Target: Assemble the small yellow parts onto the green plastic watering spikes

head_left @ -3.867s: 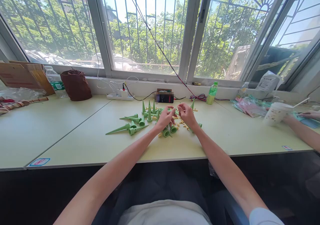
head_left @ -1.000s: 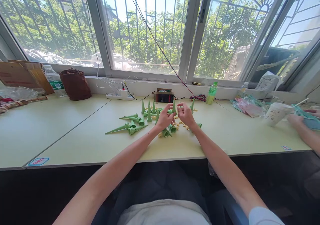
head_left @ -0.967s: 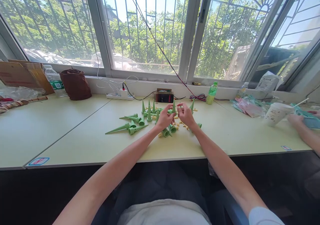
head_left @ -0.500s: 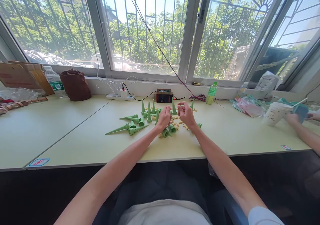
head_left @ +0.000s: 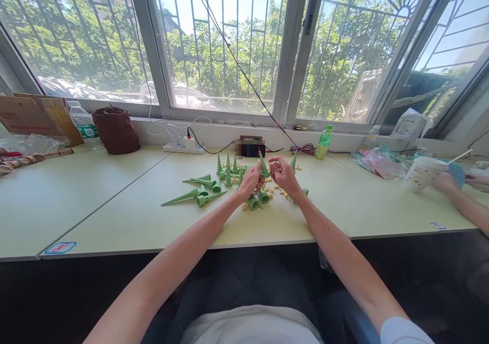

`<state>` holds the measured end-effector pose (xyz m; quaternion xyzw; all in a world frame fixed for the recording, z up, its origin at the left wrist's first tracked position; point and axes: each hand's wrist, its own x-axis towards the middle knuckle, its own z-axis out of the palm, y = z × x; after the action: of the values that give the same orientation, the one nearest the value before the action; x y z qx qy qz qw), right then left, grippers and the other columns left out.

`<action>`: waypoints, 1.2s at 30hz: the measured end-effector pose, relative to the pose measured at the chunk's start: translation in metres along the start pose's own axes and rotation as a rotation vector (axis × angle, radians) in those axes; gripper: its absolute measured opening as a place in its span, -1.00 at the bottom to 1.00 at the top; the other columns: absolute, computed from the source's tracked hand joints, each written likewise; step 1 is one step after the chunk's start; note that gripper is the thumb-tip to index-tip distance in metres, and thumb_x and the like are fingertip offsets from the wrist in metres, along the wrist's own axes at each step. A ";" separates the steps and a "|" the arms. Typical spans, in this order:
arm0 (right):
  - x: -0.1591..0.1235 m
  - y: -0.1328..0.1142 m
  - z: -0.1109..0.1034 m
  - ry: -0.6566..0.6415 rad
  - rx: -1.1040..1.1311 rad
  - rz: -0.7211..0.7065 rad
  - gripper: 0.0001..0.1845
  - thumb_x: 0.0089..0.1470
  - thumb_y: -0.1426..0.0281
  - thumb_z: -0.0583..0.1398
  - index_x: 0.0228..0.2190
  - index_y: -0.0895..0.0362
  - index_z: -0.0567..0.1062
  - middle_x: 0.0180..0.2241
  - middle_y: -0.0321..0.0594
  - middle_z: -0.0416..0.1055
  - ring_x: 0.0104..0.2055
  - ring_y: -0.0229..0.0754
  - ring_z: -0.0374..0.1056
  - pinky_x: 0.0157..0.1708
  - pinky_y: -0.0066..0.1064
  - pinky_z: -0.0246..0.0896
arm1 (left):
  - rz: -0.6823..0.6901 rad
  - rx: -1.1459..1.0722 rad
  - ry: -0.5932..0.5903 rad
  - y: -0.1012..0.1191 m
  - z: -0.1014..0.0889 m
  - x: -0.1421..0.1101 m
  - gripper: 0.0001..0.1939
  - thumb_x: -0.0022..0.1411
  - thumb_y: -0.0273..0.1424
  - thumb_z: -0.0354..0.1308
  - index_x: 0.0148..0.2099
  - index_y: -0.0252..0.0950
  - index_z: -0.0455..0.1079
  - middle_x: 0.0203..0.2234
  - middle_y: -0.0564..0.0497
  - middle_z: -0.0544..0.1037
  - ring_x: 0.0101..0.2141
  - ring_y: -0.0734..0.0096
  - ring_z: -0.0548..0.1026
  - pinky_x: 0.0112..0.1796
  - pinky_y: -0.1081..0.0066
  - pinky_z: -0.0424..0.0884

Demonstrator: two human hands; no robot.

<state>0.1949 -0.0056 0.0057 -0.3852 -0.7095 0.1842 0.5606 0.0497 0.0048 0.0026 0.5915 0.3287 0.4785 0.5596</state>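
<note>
Between my hands a green plastic spike (head_left: 264, 166) leans slightly, its tip up. My left hand (head_left: 251, 181) closes on its lower part from the left side. Just right of the spike, my right hand (head_left: 284, 176) is closed in a pinch; what its fingertips hold, if anything, is hidden. Small yellow T-shaped pieces (head_left: 283, 193) lie scattered under and between the hands. Several green spikes stand upright behind my left hand, such as one spike (head_left: 228, 172). Others lie on their sides to the left, like a long spike (head_left: 179, 197).
On the pale table (head_left: 126, 221), a phone-like black device (head_left: 251, 149) rests against the sill behind the spikes. A green bottle (head_left: 324, 142) stands at the back right. Farther right are a white cup (head_left: 424, 175), plastic bags (head_left: 380, 163) and another person's hand (head_left: 445, 181).
The green spike between my hands has shifted slightly left and now tilts, with my left hand on it. My right hand stays close by. The other person's hand has moved left behind the cup.
</note>
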 end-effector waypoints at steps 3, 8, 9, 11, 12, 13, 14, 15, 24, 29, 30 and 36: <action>0.000 0.002 -0.001 0.000 -0.009 0.011 -0.72 0.19 0.14 0.07 -0.22 0.09 0.34 -0.61 -0.38 0.23 -0.62 -0.32 0.13 -0.60 -0.49 0.05 | -0.006 -0.007 -0.005 0.003 -0.001 -0.001 -0.51 0.22 0.10 0.01 -0.31 -0.27 0.25 -0.69 0.13 0.30 -0.75 0.61 0.18 -0.74 0.55 0.11; 0.001 0.006 -0.001 0.020 -0.051 0.020 -0.71 0.18 0.14 0.07 -0.24 0.10 0.35 -0.60 -0.35 0.28 -0.60 -0.30 0.18 -0.58 -0.48 0.08 | -0.003 0.011 -0.002 0.005 0.000 -0.002 -0.57 0.19 0.04 0.11 -0.27 -0.26 0.27 -0.67 0.14 0.30 -0.74 0.60 0.21 -0.73 0.56 0.13; 0.001 0.007 -0.001 0.024 -0.059 0.020 -0.72 0.18 0.15 0.07 -0.24 0.11 0.35 -0.60 -0.35 0.28 -0.59 -0.29 0.20 -0.57 -0.48 0.09 | 0.001 0.014 -0.002 0.005 0.000 -0.002 -0.57 0.18 0.03 0.13 -0.26 -0.26 0.27 -0.67 0.15 0.30 -0.73 0.61 0.22 -0.73 0.56 0.13; 0.001 0.007 -0.001 0.030 -0.075 0.023 -0.74 0.18 0.18 0.06 -0.24 0.11 0.36 -0.60 -0.34 0.29 -0.58 -0.27 0.22 -0.55 -0.47 0.11 | 0.012 0.022 -0.004 0.004 -0.001 -0.001 -0.58 0.16 0.01 0.17 -0.22 -0.26 0.28 -0.65 0.15 0.30 -0.73 0.62 0.22 -0.72 0.57 0.15; 0.001 0.006 -0.001 0.033 -0.081 0.028 -0.75 0.18 0.19 0.06 -0.24 0.11 0.36 -0.60 -0.34 0.30 -0.57 -0.27 0.23 -0.54 -0.46 0.12 | 0.021 0.027 -0.003 0.003 -0.001 -0.001 -0.58 0.15 0.00 0.19 -0.20 -0.26 0.29 -0.64 0.15 0.31 -0.72 0.63 0.23 -0.72 0.57 0.17; 0.001 0.006 -0.002 0.036 -0.083 0.036 -0.75 0.18 0.20 0.05 -0.24 0.11 0.37 -0.59 -0.33 0.31 -0.57 -0.26 0.24 -0.53 -0.45 0.13 | 0.032 0.034 -0.001 0.002 -0.002 0.000 -0.57 0.14 -0.02 0.20 -0.18 -0.26 0.29 -0.61 0.15 0.31 -0.71 0.63 0.24 -0.71 0.56 0.19; 0.001 0.005 -0.002 0.040 -0.084 0.044 -0.75 0.17 0.20 0.05 -0.24 0.11 0.37 -0.58 -0.33 0.32 -0.57 -0.26 0.24 -0.53 -0.45 0.13 | 0.044 0.041 0.003 0.001 -0.002 0.000 -0.57 0.13 -0.03 0.22 -0.16 -0.26 0.29 -0.58 0.15 0.32 -0.70 0.64 0.26 -0.70 0.56 0.20; 0.001 0.005 -0.002 0.044 -0.088 0.050 -0.75 0.17 0.20 0.05 -0.24 0.11 0.37 -0.57 -0.32 0.34 -0.56 -0.26 0.24 -0.52 -0.44 0.13 | 0.055 0.051 0.009 0.000 -0.002 0.000 -0.56 0.12 -0.04 0.24 -0.13 -0.26 0.29 -0.55 0.15 0.32 -0.69 0.64 0.27 -0.70 0.55 0.22; 0.002 0.005 -0.003 0.051 -0.128 0.047 -0.72 0.17 0.16 0.05 -0.26 0.11 0.36 -0.57 -0.31 0.33 -0.59 -0.27 0.16 -0.55 -0.44 0.05 | 0.238 0.291 0.030 -0.003 -0.001 -0.003 -0.60 0.14 -0.33 0.24 -0.01 -0.27 0.23 -0.21 -0.01 0.40 -0.65 0.73 0.31 -0.64 0.56 0.22; 0.002 0.008 -0.001 0.042 -0.132 0.045 -0.73 0.18 0.16 0.06 -0.24 0.10 0.36 -0.60 -0.34 0.30 -0.61 -0.27 0.12 -0.56 -0.45 0.02 | 0.459 0.512 0.100 -0.010 -0.002 0.000 -0.66 0.12 -0.45 0.20 -0.03 -0.27 0.27 -0.10 -0.06 0.42 -0.60 0.74 0.28 -0.45 0.51 0.35; 0.002 0.008 -0.001 0.041 -0.132 0.048 -0.73 0.18 0.16 0.06 -0.23 0.10 0.35 -0.61 -0.35 0.29 -0.61 -0.27 0.11 -0.57 -0.45 0.01 | 0.487 0.543 0.113 -0.012 -0.003 0.001 -0.65 0.12 -0.46 0.20 -0.03 -0.27 0.27 -0.09 -0.06 0.42 -0.59 0.73 0.28 -0.44 0.50 0.35; 0.001 0.006 0.000 0.049 -0.128 0.045 -0.72 0.19 0.16 0.06 -0.22 0.09 0.35 -0.62 -0.36 0.27 -0.61 -0.27 0.11 -0.57 -0.45 0.00 | 0.528 0.563 0.156 -0.009 -0.001 -0.002 -0.60 0.13 -0.44 0.21 0.02 -0.22 0.24 -0.07 -0.06 0.41 -0.60 0.72 0.27 -0.46 0.52 0.31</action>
<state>0.1972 -0.0006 0.0025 -0.4406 -0.6972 0.1415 0.5476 0.0495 0.0050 -0.0064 0.7478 0.3253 0.5407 0.2064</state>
